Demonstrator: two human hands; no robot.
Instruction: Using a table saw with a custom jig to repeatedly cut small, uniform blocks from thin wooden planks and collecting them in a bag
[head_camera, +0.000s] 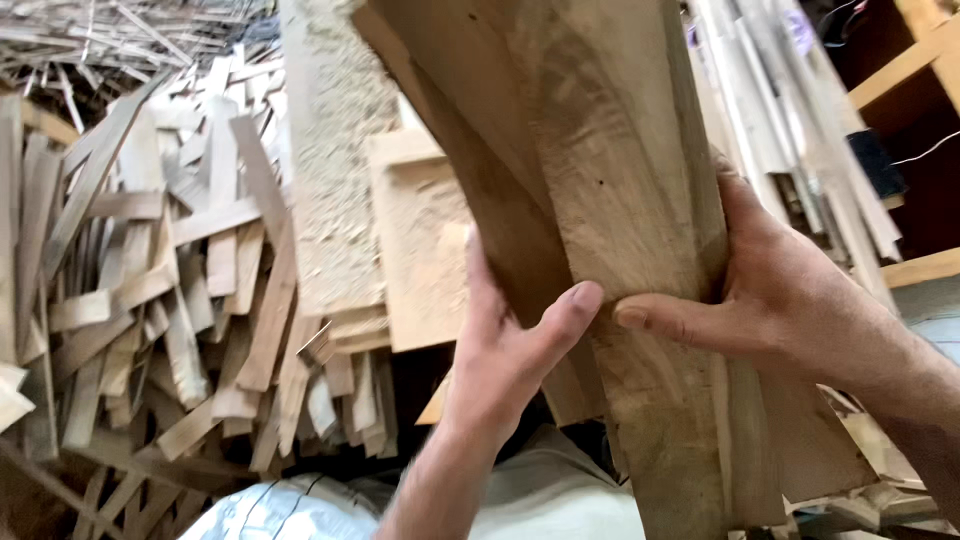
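Both hands grip a stack of long brown rough-sawn wooden boards, held tilted close to the camera. The left hand wraps the stack's left edge, thumb pressed on top; the right hand clamps the right edge, fingers curled behind. A heap of pale wood offcuts lies below left.

Held boards: warm tan-brown, darker wavy grain streaks, few small dark specks. Scrap offcut pile: pale beige to grey-tan, mixed tones (some strips nearly white). Sawdust-coated slab: pale cream, grainy speckled texture. Flat panel beside it: light honey-tan, dusty. Leaning strips: pale whitish-grey. Frame beams: yellow-orange against dark brown-black shadow. Cloth at bottom: light grey-white, faint bluish tint.
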